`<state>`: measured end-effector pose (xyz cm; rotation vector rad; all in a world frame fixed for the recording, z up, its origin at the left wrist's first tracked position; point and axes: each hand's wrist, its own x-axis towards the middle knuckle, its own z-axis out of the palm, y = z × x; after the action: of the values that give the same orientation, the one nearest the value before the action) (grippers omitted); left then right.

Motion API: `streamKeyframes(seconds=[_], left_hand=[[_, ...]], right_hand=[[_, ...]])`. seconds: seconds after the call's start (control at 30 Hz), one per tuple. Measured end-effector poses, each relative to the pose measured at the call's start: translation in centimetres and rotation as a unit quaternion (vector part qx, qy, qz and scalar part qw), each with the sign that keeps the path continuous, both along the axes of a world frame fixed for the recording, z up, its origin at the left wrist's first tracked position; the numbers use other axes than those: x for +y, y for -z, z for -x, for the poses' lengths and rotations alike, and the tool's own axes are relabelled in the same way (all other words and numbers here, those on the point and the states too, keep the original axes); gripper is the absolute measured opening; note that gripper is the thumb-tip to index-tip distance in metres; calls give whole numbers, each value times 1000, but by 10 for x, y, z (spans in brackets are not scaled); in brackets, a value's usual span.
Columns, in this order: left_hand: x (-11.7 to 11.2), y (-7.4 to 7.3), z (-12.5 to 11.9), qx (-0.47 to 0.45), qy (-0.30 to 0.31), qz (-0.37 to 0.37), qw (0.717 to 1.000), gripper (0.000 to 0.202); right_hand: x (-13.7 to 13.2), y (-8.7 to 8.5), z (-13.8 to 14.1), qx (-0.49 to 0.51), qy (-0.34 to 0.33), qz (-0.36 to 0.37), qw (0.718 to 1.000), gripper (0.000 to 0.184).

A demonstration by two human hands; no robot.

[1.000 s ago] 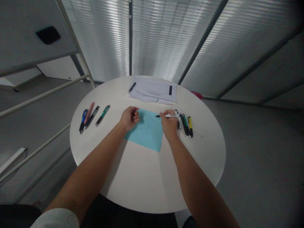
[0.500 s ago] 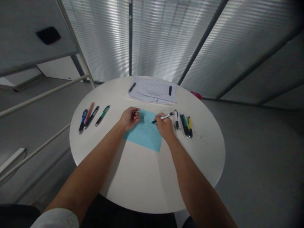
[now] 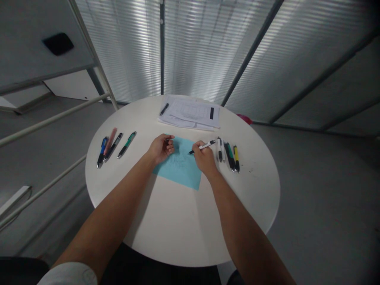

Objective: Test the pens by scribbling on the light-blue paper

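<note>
A sheet of light blue paper (image 3: 187,172) lies on the round white table (image 3: 178,221), with small dark marks on its middle. In my right hand (image 3: 204,156) is a white pen with black ends (image 3: 207,145), gripped between the fingers, its dark tip at the paper's surface. My left hand (image 3: 162,149) rests on its side over the paper's left edge, fingers curled. A thin pale line shows between its thumb and fingers; what it is, I cannot make out.
To the left lie a blue pen (image 3: 102,151), a pink pen (image 3: 110,141), a dark pen (image 3: 113,146) and a green pen (image 3: 127,145). Right of my right hand lie several pens, including a yellow one (image 3: 236,158). White papers (image 3: 190,113) bearing a black pen (image 3: 164,109) sit at the back.
The whole view has shifted very slightly. Both hands keep nearly the same places on the paper, and the pen stays in my right hand.
</note>
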<state>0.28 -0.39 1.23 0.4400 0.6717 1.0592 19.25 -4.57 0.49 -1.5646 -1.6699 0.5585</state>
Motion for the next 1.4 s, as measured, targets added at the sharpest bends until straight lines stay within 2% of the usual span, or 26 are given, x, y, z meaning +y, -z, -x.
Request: streamKeyframes(seconds=[0.17, 0.33, 0.47, 0.63, 0.73, 0.9, 0.97, 1.03, 1.13, 1.27, 1.4], left_hand=[[0, 0, 0, -1, 1, 2, 1000, 2], [1, 1, 0, -1, 1, 1, 1000, 1], [0, 0, 0, 1, 0, 3, 1000, 2], [-1, -1, 1, 3, 4, 1, 1000, 3], [0, -1, 1, 2, 4, 1, 1000, 3], [-1, 0, 0, 9, -1, -3, 1000, 4], [-2, -1, 0, 10, 0, -4, 1000, 4], [-2, -1, 0, 11, -4, -3, 1000, 3], [-2, 0, 0, 15, -11, -3, 1000, 3], [-3, 2, 1, 24, -25, -15, 999, 3], [-6, 6, -2, 64, -49, -49, 996, 5]], right_hand=[[-1, -6, -1, -60, 50, -13, 997, 28], [0, -5, -1, -53, 57, -17, 997, 26], [-1, -1, -2, 39, 45, -51, 997, 31], [-2, -9, -5, 147, 67, -135, 978, 41], [3, -12, -5, 186, 63, -114, 974, 36], [15, -1, -4, 305, 87, -37, 948, 19], [17, 3, -3, 296, 82, -31, 951, 37], [16, 5, -2, 267, 60, -25, 961, 47], [14, 5, -1, 241, 33, -15, 970, 46], [14, 5, -2, 264, 24, -8, 964, 45], [14, 3, -3, 293, 24, -18, 956, 55]])
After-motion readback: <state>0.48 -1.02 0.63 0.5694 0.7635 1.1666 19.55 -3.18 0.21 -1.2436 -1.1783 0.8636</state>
